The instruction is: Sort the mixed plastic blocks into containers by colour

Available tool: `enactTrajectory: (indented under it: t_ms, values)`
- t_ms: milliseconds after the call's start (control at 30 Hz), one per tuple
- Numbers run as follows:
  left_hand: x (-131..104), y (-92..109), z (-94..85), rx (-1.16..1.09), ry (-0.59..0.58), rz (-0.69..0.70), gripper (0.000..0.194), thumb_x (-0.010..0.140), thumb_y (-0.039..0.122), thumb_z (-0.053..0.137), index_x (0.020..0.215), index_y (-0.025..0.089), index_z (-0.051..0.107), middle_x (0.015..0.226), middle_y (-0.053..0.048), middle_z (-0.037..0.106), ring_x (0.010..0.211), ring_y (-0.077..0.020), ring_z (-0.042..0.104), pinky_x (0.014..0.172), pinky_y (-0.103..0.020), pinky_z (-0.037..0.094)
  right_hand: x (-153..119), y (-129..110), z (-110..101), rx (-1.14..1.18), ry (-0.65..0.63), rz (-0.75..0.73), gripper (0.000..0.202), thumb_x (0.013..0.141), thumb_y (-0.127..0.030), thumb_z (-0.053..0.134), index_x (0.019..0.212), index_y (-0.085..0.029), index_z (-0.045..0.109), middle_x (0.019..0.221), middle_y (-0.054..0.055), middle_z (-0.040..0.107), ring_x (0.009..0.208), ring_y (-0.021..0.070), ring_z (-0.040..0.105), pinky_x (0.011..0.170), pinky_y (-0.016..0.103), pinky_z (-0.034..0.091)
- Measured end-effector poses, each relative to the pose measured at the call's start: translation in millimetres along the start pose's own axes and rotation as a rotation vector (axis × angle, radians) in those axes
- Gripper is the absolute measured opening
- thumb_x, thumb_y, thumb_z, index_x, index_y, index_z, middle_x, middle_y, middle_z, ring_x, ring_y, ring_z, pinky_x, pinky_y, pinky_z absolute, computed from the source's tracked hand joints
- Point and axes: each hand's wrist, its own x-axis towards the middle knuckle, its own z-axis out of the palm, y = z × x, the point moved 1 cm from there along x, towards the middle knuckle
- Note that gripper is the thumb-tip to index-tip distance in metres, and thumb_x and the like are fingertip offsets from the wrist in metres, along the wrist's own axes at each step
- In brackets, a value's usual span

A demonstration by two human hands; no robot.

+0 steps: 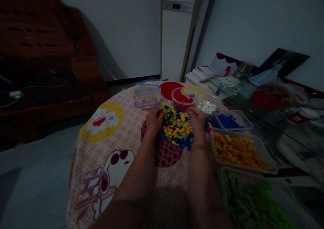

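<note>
A mixed pile of toy building bricks (174, 127), yellow, blue and green, lies on the patterned tablecloth (164, 178). At the pile's left edge is my left hand (154, 120), its fingers curled together over the bricks. Across from it, my right hand (197, 118) has thumb and fingers pinched at the pile's right side. Whatever either hand holds is too small and dark to make out. Behind the right hand stands a round clear tub (174, 99) with red bricks (184, 99) in it. White pieces (206, 106) lie heaped just beyond that hand.
To the right are clear containers of blue bricks (230, 121), orange-yellow bricks (235, 149) and green bricks (253, 202). Clear lidded boxes (146, 95) stand at the back left. A cluttered glass table (268, 127) adjoins on the right. A wooden bench (86, 73) is at left.
</note>
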Motion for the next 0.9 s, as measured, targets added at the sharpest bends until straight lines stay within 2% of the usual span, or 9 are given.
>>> enactTrajectory:
  t_ms: [67, 133, 233, 300, 433, 533, 633, 767, 900]
  values:
    - [1, -1, 7.6, -0.016, 0.023, 0.133, 0.042, 0.086, 0.021, 0.057, 0.126, 0.017, 0.069, 0.132, -0.012, 0.069, 0.124, -0.0264, 0.062, 0.109, -0.041, 0.046, -8, -5, 12, -0.211, -0.143, -0.082, 0.031, 0.08, -0.023, 0.052, 0.099, -0.018, 0.077, 0.1, 0.008, 0.079, 0.097, 0.0233, 0.072, 0.097, 0.04, 0.055]
    - [2, -1, 17.1, -0.019, -0.016, 0.237, 0.051, 0.085, 0.017, 0.056, 0.136, 0.016, 0.062, 0.142, -0.013, 0.062, 0.134, -0.0267, 0.055, 0.116, -0.045, 0.041, -16, -11, 25, -0.408, -0.268, -0.175, 0.037, 0.081, -0.017, 0.05, 0.106, -0.018, 0.076, 0.112, 0.009, 0.077, 0.109, 0.0237, 0.069, 0.105, 0.039, 0.05]
    - [1, 0, 26.7, 0.023, -0.13, 0.309, 0.054, 0.082, 0.012, 0.057, 0.135, 0.016, 0.062, 0.14, -0.014, 0.064, 0.132, -0.0274, 0.056, 0.116, -0.048, 0.042, -27, -17, 38, -0.625, -0.409, -0.312, 0.046, 0.081, -0.008, 0.048, 0.119, -0.017, 0.073, 0.127, 0.011, 0.072, 0.121, 0.0239, 0.063, 0.112, 0.039, 0.042]
    - [-1, 3, 25.3, 0.079, -0.174, 0.305, 0.048, 0.082, 0.014, 0.059, 0.129, 0.017, 0.066, 0.131, -0.014, 0.069, 0.124, -0.0282, 0.061, 0.111, -0.047, 0.045, -30, -19, 41, -0.721, -0.463, -0.344, 0.048, 0.079, -0.005, 0.049, 0.118, -0.017, 0.073, 0.124, 0.011, 0.072, 0.118, 0.024, 0.064, 0.11, 0.037, 0.043]
    - [-3, 14, 8.5, 0.187, -0.241, 0.212, 0.024, 0.087, 0.026, 0.061, 0.103, 0.019, 0.077, 0.107, -0.011, 0.076, 0.104, -0.0267, 0.067, 0.098, -0.041, 0.05, -27, -20, 34, -0.795, -0.449, -0.257, 0.035, 0.077, -0.004, 0.049, 0.089, -0.018, 0.079, 0.096, 0.009, 0.078, 0.096, 0.0229, 0.069, 0.094, 0.032, 0.049]
    - [-3, 20, -2.2, 0.206, -0.247, 0.118, 0.022, 0.088, 0.031, 0.06, 0.085, 0.019, 0.078, 0.095, -0.009, 0.076, 0.094, -0.0245, 0.068, 0.09, -0.036, 0.051, -22, -20, 27, -0.776, -0.376, -0.197, 0.031, 0.077, -0.006, 0.049, 0.074, -0.02, 0.077, 0.083, 0.007, 0.077, 0.084, 0.021, 0.069, 0.085, 0.029, 0.05]
    - [-2, 18, -3.3, 0.185, -0.165, 0.082, 0.02, 0.086, 0.027, 0.06, 0.091, 0.019, 0.078, 0.101, -0.009, 0.076, 0.099, -0.0252, 0.067, 0.092, -0.036, 0.05, -22, -20, 26, -0.696, -0.373, -0.232, 0.034, 0.076, -0.005, 0.047, 0.078, -0.02, 0.078, 0.089, 0.007, 0.077, 0.09, 0.0209, 0.069, 0.088, 0.029, 0.05]
    - [-1, 11, 4.0, 0.133, -0.109, 0.171, 0.026, 0.086, 0.02, 0.059, 0.106, 0.02, 0.076, 0.118, -0.01, 0.073, 0.114, -0.0264, 0.063, 0.104, -0.039, 0.046, -27, -20, 34, -0.648, -0.489, -0.319, 0.044, 0.077, -0.002, 0.046, 0.098, -0.022, 0.079, 0.107, 0.006, 0.078, 0.104, 0.0211, 0.068, 0.099, 0.032, 0.048]
    - [-3, 9, 7.7, 0.192, -0.175, 0.171, 0.018, 0.086, 0.022, 0.061, 0.095, 0.02, 0.077, 0.107, -0.011, 0.075, 0.11, -0.0279, 0.063, 0.106, -0.041, 0.044, -29, -19, 38, -0.745, -0.521, -0.295, 0.036, 0.075, -0.003, 0.051, 0.084, -0.021, 0.08, 0.095, 0.007, 0.079, 0.098, 0.023, 0.07, 0.099, 0.033, 0.047]
